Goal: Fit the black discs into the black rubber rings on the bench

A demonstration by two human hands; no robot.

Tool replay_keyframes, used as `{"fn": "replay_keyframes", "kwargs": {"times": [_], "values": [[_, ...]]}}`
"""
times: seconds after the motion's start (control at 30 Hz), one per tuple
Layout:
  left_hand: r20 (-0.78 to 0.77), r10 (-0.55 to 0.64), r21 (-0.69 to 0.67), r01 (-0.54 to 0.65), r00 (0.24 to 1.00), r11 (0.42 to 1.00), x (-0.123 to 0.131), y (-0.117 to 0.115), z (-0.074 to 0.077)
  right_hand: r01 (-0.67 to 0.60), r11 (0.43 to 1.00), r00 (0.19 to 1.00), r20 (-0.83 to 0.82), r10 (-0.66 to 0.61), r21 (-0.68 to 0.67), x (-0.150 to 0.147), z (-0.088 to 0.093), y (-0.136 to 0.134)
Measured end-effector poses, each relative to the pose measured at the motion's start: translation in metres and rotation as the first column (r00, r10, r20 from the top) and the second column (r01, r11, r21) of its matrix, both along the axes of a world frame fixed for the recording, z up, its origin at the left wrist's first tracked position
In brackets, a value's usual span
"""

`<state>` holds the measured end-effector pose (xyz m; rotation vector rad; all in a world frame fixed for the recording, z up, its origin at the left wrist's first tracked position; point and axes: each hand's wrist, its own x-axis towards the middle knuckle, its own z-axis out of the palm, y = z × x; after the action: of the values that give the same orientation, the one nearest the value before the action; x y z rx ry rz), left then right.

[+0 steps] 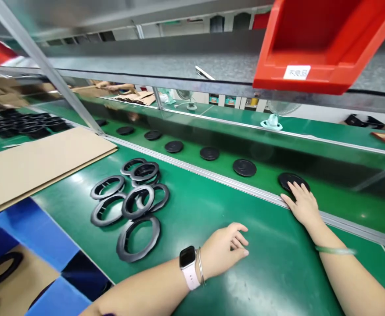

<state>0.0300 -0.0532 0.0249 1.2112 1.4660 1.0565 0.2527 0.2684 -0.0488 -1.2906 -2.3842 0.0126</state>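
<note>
Careful: right hand [302, 205] open, fingers flat on black disc [289, 177], right of frame center; left hand [223, 251] loosely curled, empty. Rushed push could jam disc against metal rail [245, 188].

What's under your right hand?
The right hand lies over the edge of a black round disc and a metal rail. The parts under the hand are covered, so I can't see them.

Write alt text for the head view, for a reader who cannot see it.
A person's right hand rests on a black disc, one of a row beyond a metal rail on a green workbench. The left hand, wearing a smartwatch, lies open near a loose pile of black rings. A red bin shows overhead.
</note>
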Motion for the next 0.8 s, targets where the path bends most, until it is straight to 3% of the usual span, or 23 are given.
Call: {"fn": "replay_keyframes", "kwargs": {"times": [0.07,0.13,0.2,0.23,0.27,0.37,0.43,0.5,0.6,0.8], "values": [[-0.179,0.071,0.113,-0.051,0.981,0.992,-0.019,-0.006,0.020,-0.001,1.000,0.999,-0.045,0.002,0.020,0.007,-0.011,0.000],[-0.436,0.189,0.235,-0.091,0.880,0.968,-0.058,-0.010,0.045,-0.015,1.000,0.994,-0.104,0.017,0.019,0.014,-0.018,0.001],[-0.660,0.308,0.261,-0.175,0.686,0.949,-0.119,-0.013,0.069,-0.037,0.999,0.989,-0.146,0.036,0.002,0.020,-0.022,0.003],[-0.755,0.369,0.246,-0.286,0.542,0.926,-0.154,-0.015,0.078,-0.044,0.999,0.986,-0.160,0.042,-0.009,0.021,-0.023,0.004],[-0.778,0.419,0.243,-0.391,0.468,0.888,-0.190,-0.017,0.084,-0.049,0.999,0.984,-0.171,0.045,-0.017,0.022,-0.023,0.005],[-0.814,0.464,0.188,-0.597,0.350,0.780,-0.282,-0.029,0.083,-0.051,0.998,0.981,-0.187,0.046,-0.022,0.021,-0.025,0.005],[-0.828,0.420,0.106,-0.631,0.372,0.768,-0.319,-0.039,0.070,-0.054,0.998,0.981,-0.189,0.052,-0.008,0.018,-0.024,0.004],[-0.831,0.368,0.043,-0.612,0.417,0.790,-0.336,-0.046,0.052,-0.058,0.998,0.981,-0.183,0.058,0.007,0.015,-0.022,0.002],[-0.829,0.318,0.011,-0.555,0.460,0.832,-0.333,-0.047,0.031,-0.054,0.998,0.984,-0.171,0.056,0.017,0.011,-0.016,-0.003],[-0.792,0.212,0.015,-0.329,0.573,0.944,-0.275,-0.022,0.021,-0.051,0.999,0.989,-0.139,0.050,-0.003,0.009,-0.007,-0.010]]}}
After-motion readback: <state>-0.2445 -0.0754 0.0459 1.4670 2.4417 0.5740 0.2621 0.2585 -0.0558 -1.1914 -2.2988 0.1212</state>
